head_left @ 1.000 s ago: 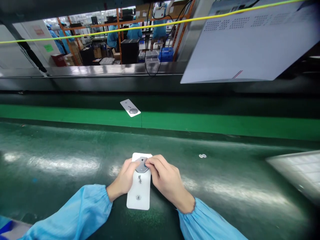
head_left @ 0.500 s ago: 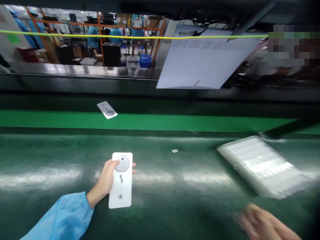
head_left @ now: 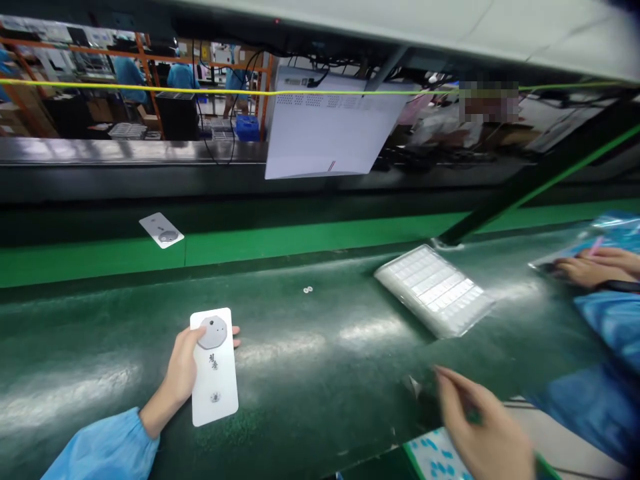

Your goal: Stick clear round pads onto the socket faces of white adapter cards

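My left hand (head_left: 183,367) grips a flat white panel (head_left: 215,413), thumb on its front and fingers behind. The panel is rounded at the corners, with a grey eight-sided patch, dark lettering and a small round mark. My right hand (head_left: 483,423) is blurred, thumb and forefinger pinched together. A small, faint piece of clear film (head_left: 414,387) shows at its fingertips. Beneath that hand is a green-rimmed tray (head_left: 413,460) with blue bits on a white sheet, partly hidden by the hand.
A similar white panel (head_left: 161,229) lies on the back ledge. Two small white rings (head_left: 307,290) rest on the green bench. Right of them sits a clear-wrapped pack (head_left: 435,283) of white pieces. At far right, a co-worker's hands (head_left: 603,263) touch a clear bag. A green post (head_left: 500,200) slants behind.
The view has swung right, bringing the co-worker's hands and the green-rimmed tray into sight. My right hand has come up and left in the picture. My left hand keeps hold of the white panel.
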Available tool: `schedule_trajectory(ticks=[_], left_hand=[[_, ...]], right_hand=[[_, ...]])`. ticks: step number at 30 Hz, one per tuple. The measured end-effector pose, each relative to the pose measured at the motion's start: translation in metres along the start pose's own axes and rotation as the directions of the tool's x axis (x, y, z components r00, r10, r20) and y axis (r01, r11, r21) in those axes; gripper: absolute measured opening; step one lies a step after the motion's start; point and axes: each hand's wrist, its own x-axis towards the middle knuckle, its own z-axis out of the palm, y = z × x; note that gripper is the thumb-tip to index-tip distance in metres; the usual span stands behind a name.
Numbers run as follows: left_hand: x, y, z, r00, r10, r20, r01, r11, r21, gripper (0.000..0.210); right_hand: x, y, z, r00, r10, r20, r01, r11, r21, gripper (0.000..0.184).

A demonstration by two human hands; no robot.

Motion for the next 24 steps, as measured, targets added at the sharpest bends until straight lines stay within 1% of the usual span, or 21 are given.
schedule_trajectory(ticks=[1, 2, 4, 5, 7, 8, 10, 12, 14, 16, 19, 21, 22, 23, 24], left_hand=[[0.000, 0.000, -0.001, 1.000, 0.002, 0.005, -0.002, 1.000, 0.002, 0.051], [0.000, 0.000, -0.002, 1.000, 0.003, 0.011, -0.003, 1.000, 0.003, 0.051], [0.001, 0.001, -0.004, 1.000, 0.006, 0.017, -0.006, 1.000, -0.001, 0.051], [0.001, 0.001, -0.005, 1.000, 0.010, 0.018, -0.009, 1.000, -0.005, 0.051], [0.001, 0.002, -0.007, 1.000, 0.018, 0.014, -0.018, 1.000, -0.016, 0.051], [0.002, 0.002, -0.007, 1.000, 0.021, 0.011, -0.021, 0.999, -0.024, 0.051], [0.002, 0.001, -0.006, 1.000, 0.018, 0.005, -0.018, 0.999, -0.040, 0.052], [0.002, -0.001, -0.006, 1.000, 0.004, -0.006, -0.004, 0.998, -0.058, 0.052], [0.003, -0.003, -0.005, 1.000, -0.011, -0.016, 0.010, 0.997, -0.077, 0.052], [0.003, -0.005, -0.005, 1.000, -0.019, -0.009, 0.018, 0.995, -0.095, 0.051], [0.005, -0.005, -0.005, 1.000, -0.022, 0.010, 0.023, 0.993, -0.112, 0.047], [0.005, -0.004, -0.006, 0.999, -0.030, 0.013, 0.032, 0.992, -0.126, 0.045], [0.005, -0.004, -0.006, 0.999, -0.033, 0.015, 0.035, 0.991, -0.131, 0.045], [0.006, -0.004, -0.006, 0.999, -0.034, 0.019, 0.037, 0.990, -0.135, 0.045], [0.006, -0.004, -0.006, 0.999, -0.034, 0.021, 0.036, 0.990, -0.138, 0.045]], right_hand=[[0.012, -0.017, 0.018, 0.994, -0.092, 0.057, 0.090, 0.995, 0.043, 0.023], [0.023, -0.036, 0.037, 0.976, -0.175, 0.129, 0.161, 0.980, 0.114, 0.022], [0.047, -0.072, 0.077, 0.923, -0.317, 0.220, 0.267, 0.937, 0.226, 0.030], [0.057, -0.087, 0.096, 0.897, -0.356, 0.261, 0.294, 0.923, 0.248, 0.034], [0.072, -0.110, 0.125, 0.860, -0.391, 0.327, 0.329, 0.916, 0.229, 0.038], [0.077, -0.116, 0.135, 0.847, -0.399, 0.351, 0.344, 0.915, 0.211, 0.038], [0.079, -0.121, 0.145, 0.828, -0.419, 0.372, 0.371, 0.908, 0.197, 0.038], [0.073, -0.120, 0.143, 0.804, -0.455, 0.382, 0.392, 0.889, 0.235, 0.037], [0.058, -0.117, 0.131, 0.763, -0.504, 0.403, 0.408, 0.861, 0.305, 0.035], [0.038, -0.116, 0.111, 0.689, -0.581, 0.433, 0.436, 0.810, 0.393, 0.032], [0.003, -0.118, 0.074, 0.543, -0.713, 0.444, 0.491, 0.699, 0.520, 0.029], [-0.018, -0.121, 0.052, 0.460, -0.770, 0.443, 0.511, 0.637, 0.578, 0.036], [-0.027, -0.123, 0.042, 0.429, -0.783, 0.450, 0.510, 0.621, 0.595, 0.040], [-0.033, -0.125, 0.035, 0.413, -0.788, 0.457, 0.504, 0.616, 0.606, 0.040], [-0.039, -0.127, 0.029, 0.410, -0.784, 0.467, 0.494, 0.621, 0.609, 0.037]])
